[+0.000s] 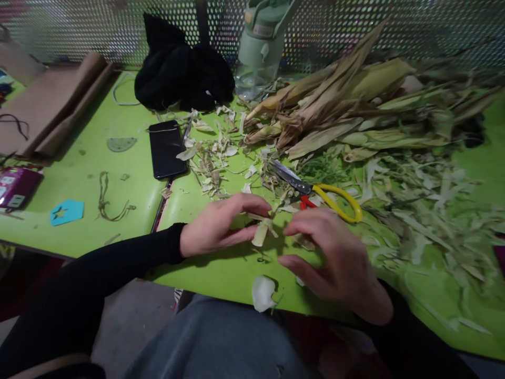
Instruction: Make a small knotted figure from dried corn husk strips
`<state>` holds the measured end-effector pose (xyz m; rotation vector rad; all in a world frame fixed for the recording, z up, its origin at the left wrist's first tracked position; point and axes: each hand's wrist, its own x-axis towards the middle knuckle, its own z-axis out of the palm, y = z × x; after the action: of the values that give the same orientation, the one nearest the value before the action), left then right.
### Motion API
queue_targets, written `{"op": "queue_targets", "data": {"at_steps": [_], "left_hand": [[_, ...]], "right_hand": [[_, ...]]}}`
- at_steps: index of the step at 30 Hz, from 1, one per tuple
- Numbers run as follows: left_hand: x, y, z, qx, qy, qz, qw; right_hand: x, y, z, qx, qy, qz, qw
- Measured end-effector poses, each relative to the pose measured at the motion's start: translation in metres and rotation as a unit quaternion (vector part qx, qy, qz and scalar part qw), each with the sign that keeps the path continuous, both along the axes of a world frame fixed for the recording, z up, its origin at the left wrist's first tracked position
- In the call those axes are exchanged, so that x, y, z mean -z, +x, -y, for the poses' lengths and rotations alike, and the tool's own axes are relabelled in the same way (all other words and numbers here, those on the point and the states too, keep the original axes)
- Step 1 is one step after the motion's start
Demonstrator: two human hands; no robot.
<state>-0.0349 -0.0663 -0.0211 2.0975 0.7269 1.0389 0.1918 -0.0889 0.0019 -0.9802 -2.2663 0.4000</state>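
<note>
Between the thumb and fingers of my left hand (224, 223) is a small knotted piece of pale corn husk (261, 231), with short strips sticking out of it. My right hand (333, 258) is just to the right of it, thumb and fingers apart, holding nothing that I can see. Beyond the right hand lie scissors (311, 188) with yellow and red handles, blades pointing away to the left. A white curled husk piece (263, 293) rests near the table's front edge. A tiny ring-like bit (260, 259) lies below the knotted piece.
Dried corn husks (355, 100) are heaped at the back right, with shredded strips (430, 221) in front. A black phone (168, 150), a black cloth bundle (181, 71) and a clear bottle (258, 55) stand or lie behind. Twine (104, 197) and a blue tag (67, 212) are left.
</note>
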Motion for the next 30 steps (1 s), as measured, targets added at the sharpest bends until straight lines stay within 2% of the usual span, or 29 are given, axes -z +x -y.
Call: {"op": "queue_targets", "data": {"at_steps": [2, 4, 7, 11, 17, 20, 23, 26, 30], "left_hand": [[0.000, 0.002, 0.001, -0.011, 0.010, -0.015, 1.000], [-0.002, 0.003, 0.001, 0.004, 0.009, -0.041, 0.999], [-0.007, 0.002, -0.002, 0.034, -0.014, -0.071, 0.997], [-0.017, 0.000, -0.006, 0.017, -0.058, -0.087, 0.994], [-0.020, 0.001, -0.006, 0.100, -0.215, -0.151, 0.960], [-0.017, 0.003, -0.004, 0.106, -0.262, -0.168, 0.944], [-0.015, 0.004, -0.001, 0.091, -0.243, -0.191, 0.947], [-0.015, 0.005, 0.002, 0.047, -0.213, -0.179, 0.959], [-0.013, 0.004, 0.004, 0.056, -0.208, -0.136, 0.967]], "right_hand": [[-0.001, -0.004, 0.001, -0.010, -0.047, 0.012, 0.999], [0.001, -0.006, 0.001, -0.014, -0.066, 0.011, 0.998], [0.004, -0.007, 0.000, -0.012, -0.060, 0.005, 0.998], [0.006, -0.004, -0.003, 0.010, -0.040, 0.024, 0.999], [0.010, -0.004, -0.004, -0.039, -0.045, 0.026, 0.998], [0.011, -0.007, -0.003, -0.049, -0.054, 0.024, 0.997], [0.011, -0.008, -0.001, -0.048, -0.070, 0.034, 0.996], [0.009, -0.010, 0.001, -0.034, -0.083, 0.038, 0.995], [0.008, -0.011, 0.003, -0.020, -0.106, 0.023, 0.994]]}}
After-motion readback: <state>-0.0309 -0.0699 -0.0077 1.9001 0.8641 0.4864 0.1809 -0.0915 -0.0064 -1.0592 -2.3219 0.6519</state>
